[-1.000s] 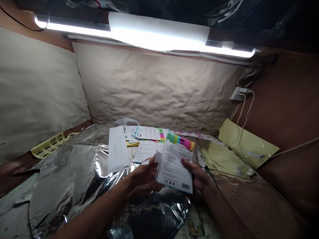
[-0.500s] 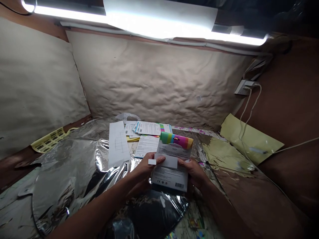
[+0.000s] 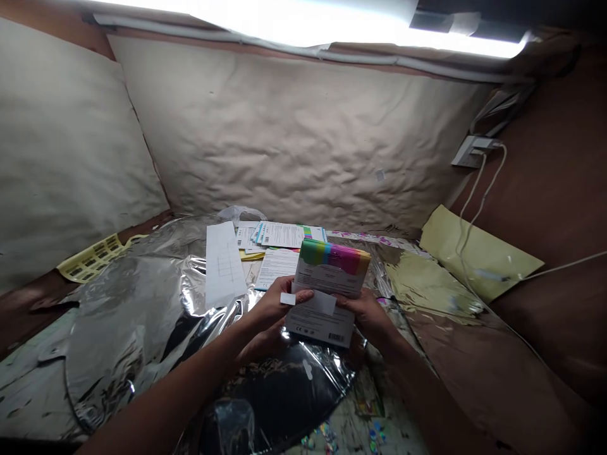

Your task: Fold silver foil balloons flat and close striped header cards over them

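A stack of white printed cards with a rainbow-striped top [image 3: 327,284] is held upright between both hands over a silver foil sheet [image 3: 142,316]. My left hand [image 3: 272,309] grips the stack's left edge, thumb across a white paper strip [image 3: 313,302] that lies over the front; a small white tab sticks out by the thumb. My right hand [image 3: 363,313] closes on the right edge. More printed cards [image 3: 279,243] lie fanned on the table behind the stack, next to a long white paper strip [image 3: 222,268].
Crumpled brown paper [image 3: 294,139] lines the back and left walls. A yellow perforated sheet [image 3: 92,256] lies at the left, a yellow envelope [image 3: 478,259] at the right under a white cable [image 3: 474,202] from a wall socket. A tube light runs overhead.
The card stack was tilted back and lying in my hands; now it stands more upright and squared, with the white strip laid across its front. The view has dropped slightly.
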Available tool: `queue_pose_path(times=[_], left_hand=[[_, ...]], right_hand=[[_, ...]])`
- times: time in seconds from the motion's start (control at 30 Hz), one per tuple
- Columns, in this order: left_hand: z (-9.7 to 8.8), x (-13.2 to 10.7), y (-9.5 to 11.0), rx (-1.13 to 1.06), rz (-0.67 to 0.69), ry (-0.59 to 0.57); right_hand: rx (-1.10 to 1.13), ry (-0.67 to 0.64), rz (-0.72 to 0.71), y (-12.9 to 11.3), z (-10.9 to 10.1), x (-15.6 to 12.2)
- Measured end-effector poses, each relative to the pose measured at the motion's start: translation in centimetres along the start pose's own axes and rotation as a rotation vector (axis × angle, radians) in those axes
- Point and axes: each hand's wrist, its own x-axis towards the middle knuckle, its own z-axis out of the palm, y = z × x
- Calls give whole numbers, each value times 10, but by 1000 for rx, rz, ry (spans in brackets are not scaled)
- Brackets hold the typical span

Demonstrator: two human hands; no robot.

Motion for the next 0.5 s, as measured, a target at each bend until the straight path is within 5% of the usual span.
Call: queue_pose_path(times=[0.5], left_hand=[[6, 4, -5, 220, 78, 261]], right_hand=[[-5, 120, -3, 10, 11, 1]])
